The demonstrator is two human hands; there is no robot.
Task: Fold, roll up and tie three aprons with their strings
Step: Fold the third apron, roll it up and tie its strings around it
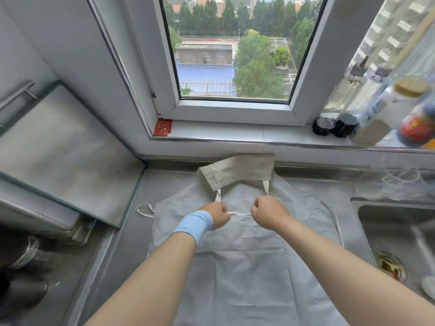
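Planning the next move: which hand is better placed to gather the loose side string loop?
Left hand: the white string loop lies on the steel counter at the pale apron's left edge, nearer it.

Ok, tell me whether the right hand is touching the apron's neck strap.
Touching. The head view shows the right hand closed in a fist on the neck strap, which runs taut across to the left hand, above the apron.

Soft window (235, 50) daylight; blurred, warped right edge.
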